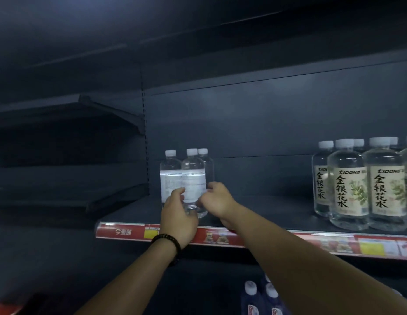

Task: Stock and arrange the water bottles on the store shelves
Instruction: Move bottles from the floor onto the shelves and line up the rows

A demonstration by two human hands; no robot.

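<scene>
I saw my left hand curled round the lower part of the front water bottle, thumb on its label. My right hand gripped the same bottle from its 3 o'clock side, fingers bent. The bottle stood upright near the front edge of the dark shelf, at its left end. Two more clear bottles stood touching it at 10 and 1 o'clock. Well apart at 3 o'clock stood the large labelled bottles.

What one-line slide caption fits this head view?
Left hand and right hand hold a clear water bottle on the dark shelf.
</scene>
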